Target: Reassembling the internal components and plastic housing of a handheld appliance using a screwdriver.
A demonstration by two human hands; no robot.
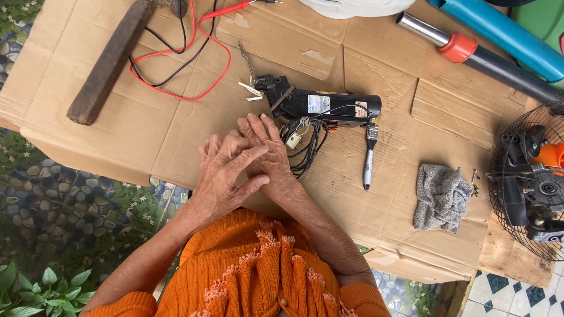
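Makeshift home repair spot: flattened cardboard [176,135] worktop, hammer [111,58], meter leads [182,53], dismantled fan [529,182].

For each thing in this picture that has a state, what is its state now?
Left hand: empty, laid over the right hand.
Right hand: empty, under the left hand, fingertips beside the black power tool.
Black power tool: lying on its side on the cardboard.
Black cord: coiled, lying beside the tool.
Red and black test leads: loose, spread out.
Grey cloth: crumpled.
Fan: lying flat, motor exposed.
Hammer: lying flat.
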